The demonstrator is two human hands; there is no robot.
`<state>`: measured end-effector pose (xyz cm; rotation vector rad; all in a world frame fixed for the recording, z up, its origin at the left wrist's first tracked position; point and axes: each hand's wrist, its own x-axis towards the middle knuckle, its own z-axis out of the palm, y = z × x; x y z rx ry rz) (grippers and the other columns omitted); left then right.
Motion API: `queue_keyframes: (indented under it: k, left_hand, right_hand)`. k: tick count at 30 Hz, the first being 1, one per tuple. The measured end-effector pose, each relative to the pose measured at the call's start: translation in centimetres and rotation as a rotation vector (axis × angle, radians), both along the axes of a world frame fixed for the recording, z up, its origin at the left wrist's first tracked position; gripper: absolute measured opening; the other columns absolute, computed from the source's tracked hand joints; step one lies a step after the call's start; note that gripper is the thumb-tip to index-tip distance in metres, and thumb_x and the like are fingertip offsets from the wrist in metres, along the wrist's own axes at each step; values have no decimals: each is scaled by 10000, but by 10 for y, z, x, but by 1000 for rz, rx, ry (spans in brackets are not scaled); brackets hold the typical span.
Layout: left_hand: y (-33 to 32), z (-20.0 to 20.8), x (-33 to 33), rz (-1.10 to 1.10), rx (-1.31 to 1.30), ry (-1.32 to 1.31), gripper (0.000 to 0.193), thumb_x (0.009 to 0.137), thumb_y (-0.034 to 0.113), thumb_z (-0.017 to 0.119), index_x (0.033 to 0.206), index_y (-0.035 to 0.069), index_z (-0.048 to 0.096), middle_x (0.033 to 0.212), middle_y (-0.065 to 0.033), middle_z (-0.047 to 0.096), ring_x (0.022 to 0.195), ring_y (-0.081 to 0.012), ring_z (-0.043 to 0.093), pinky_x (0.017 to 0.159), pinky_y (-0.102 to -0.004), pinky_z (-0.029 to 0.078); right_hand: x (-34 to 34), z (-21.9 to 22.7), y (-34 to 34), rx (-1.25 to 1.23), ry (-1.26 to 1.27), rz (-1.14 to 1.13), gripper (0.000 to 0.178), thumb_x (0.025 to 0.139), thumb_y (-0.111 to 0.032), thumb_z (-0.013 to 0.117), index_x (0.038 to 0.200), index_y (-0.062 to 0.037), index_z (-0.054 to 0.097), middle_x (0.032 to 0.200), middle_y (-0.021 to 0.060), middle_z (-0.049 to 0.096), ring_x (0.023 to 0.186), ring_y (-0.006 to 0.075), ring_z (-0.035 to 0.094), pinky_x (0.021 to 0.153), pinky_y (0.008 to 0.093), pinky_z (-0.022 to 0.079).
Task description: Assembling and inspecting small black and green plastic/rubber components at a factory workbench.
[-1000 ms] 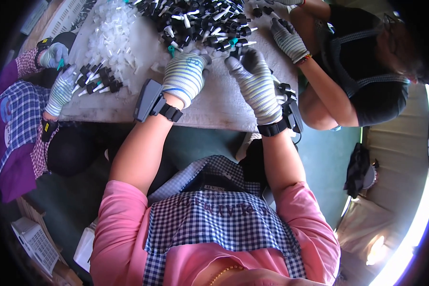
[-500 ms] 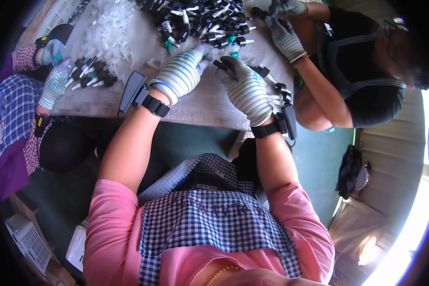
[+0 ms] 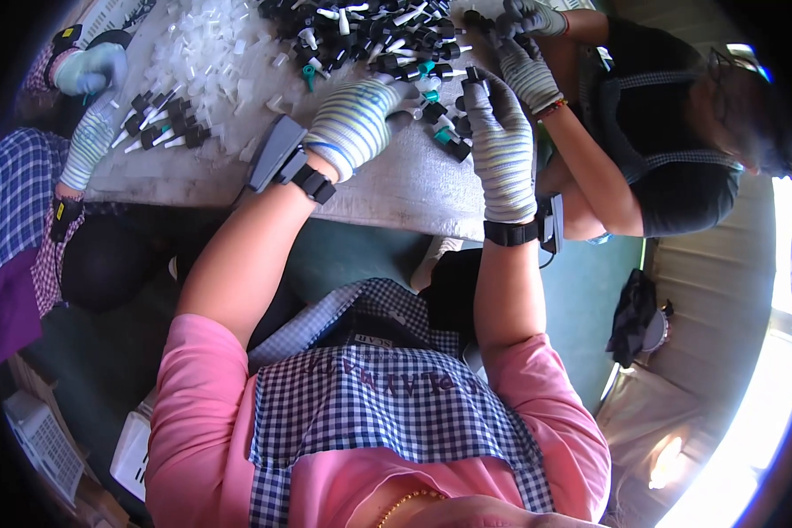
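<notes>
My left hand, in a striped knit glove with grey fingers, reaches to the near edge of a pile of black caps with white nozzles. Its fingers are stretched out and apart from the thumb; nothing shows between them, though they are slightly blurred. My right hand, gloved the same way, is raised beside the pile's right side. At its fingertips is a small black cap, partly hidden by the fingers. Several black and green caps lie between my hands on the pale table.
A heap of translucent white pieces lies at the far left. Beside it is a small group of black caps with white nozzles, near a co-worker's gloved hand. Another co-worker's gloved hands work at the right edge.
My right hand has moved up and right, turning so its fingers point away from me. My left hand has shifted slightly right. The black and white caps beside my right wrist are no longer visible.
</notes>
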<state>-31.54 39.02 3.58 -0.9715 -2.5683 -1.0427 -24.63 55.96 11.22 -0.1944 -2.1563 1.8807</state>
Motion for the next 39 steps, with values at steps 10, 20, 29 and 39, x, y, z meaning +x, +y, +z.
queue_keyframes:
  k: [10,20,29,39]
  left_hand:
    - [22,-3,4,41,-144,97,267,808,210,682,1062,129,683,954,-105,710,875,-321,674,795,-435,526]
    - [25,-16,2,69,-259,141,222,807,235,648,980,105,696,926,-114,712,845,-308,685,713,-422,553]
    - [10,13,9,83,-340,-117,282,828,299,658,985,64,662,1022,-168,686,957,-348,655,828,-451,532]
    - [-10,21,4,-40,87,-346,474,831,345,700,1156,6,637,1031,-217,688,963,-394,654,833,-412,525]
  right_hand:
    - [3,-2,-8,50,-44,63,312,966,-192,633,1230,-28,602,928,-24,637,718,24,510,632,182,444]
    - [2,-7,-13,-15,-72,89,314,967,-168,627,1244,-25,588,942,-9,651,791,41,584,663,190,485]
    - [-1,-23,-8,352,-88,92,315,945,-196,651,1201,-20,602,915,79,708,786,126,654,700,256,522]
    - [-1,-29,-14,366,-55,151,348,952,-238,645,1220,-24,586,926,115,712,785,161,666,699,284,528]
